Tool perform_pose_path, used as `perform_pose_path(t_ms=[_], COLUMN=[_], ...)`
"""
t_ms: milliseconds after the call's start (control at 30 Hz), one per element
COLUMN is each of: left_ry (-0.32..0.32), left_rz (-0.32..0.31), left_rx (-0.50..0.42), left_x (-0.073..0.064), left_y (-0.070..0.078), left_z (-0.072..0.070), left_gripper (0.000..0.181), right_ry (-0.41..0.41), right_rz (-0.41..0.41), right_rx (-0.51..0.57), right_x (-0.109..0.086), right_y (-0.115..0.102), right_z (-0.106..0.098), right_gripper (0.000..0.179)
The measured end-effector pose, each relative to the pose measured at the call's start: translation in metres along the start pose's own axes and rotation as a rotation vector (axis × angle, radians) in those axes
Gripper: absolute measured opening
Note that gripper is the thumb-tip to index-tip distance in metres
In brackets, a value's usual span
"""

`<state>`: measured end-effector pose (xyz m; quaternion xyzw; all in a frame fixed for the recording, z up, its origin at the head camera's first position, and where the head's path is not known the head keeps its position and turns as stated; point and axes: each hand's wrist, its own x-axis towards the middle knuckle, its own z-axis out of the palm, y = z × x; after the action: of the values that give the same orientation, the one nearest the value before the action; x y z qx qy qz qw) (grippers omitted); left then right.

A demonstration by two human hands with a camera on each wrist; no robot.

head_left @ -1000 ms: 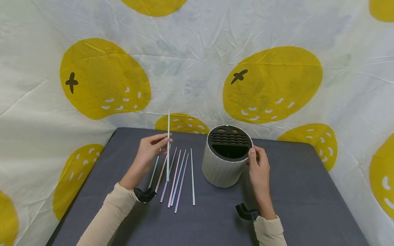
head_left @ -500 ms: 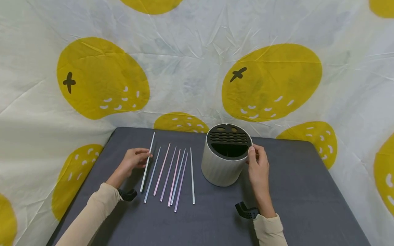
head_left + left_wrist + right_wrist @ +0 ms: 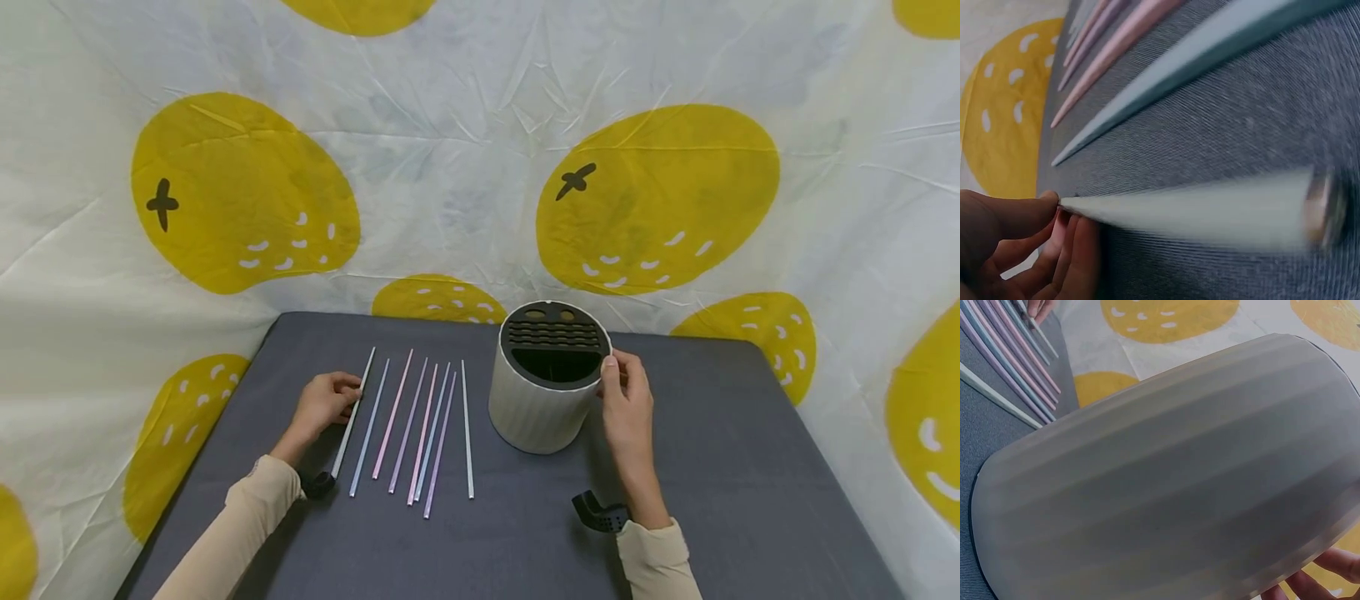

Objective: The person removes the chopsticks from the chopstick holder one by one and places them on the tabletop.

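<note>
At the left end of a row of pastel chopsticks, my left hand [image 3: 322, 406] pinches a whitish chopstick [image 3: 347, 440] between thumb and fingers, low over the cloth. In the left wrist view this whitish chopstick [image 3: 1210, 209] is blurred, its metallic butt end towards the camera. Beside it lie a light blue chopstick [image 3: 370, 429], a pink chopstick [image 3: 393, 413] and several more. A pale ribbed utensil holder [image 3: 536, 412] stands upright, its black top carrying slots, two round holes and a half-moon opening. My right hand [image 3: 628, 408] holds the holder's right side at the rim.
One pale chopstick [image 3: 468, 429] lies apart from the row, nearer the holder. Dark grey cloth [image 3: 720, 450] covers the table. A white curtain [image 3: 450, 192] with yellow fruit prints hangs behind the table's back edge.
My left hand has brought the whitish chopstick from raised over the row's middle leftward and down to the row's left end. The right hand stays at the holder.
</note>
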<state>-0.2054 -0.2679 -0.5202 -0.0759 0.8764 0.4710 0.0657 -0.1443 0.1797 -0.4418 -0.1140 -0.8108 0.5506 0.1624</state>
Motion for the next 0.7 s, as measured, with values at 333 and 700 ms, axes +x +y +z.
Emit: perform_pose_path(t_ms=[333, 700], left_ry=[0.059, -0.041], left_rz=[0.028, 0.055], left_rx=[0.164, 0.170], left_x=[-0.005, -0.006], left_y=[-0.001, 0.006], left_z=[0.003, -0.024], left_gripper=[0.023, 0.026], right_ry=[-0.021, -0.232], right_rz=[-0.007, -0.088], right_rx=[0.004, -0.159], right_x=[-0.001, 0.023], right_y=[0.003, 0.004], right_z=[-0.001, -0.032], right_gripper=[0.049, 0.057])
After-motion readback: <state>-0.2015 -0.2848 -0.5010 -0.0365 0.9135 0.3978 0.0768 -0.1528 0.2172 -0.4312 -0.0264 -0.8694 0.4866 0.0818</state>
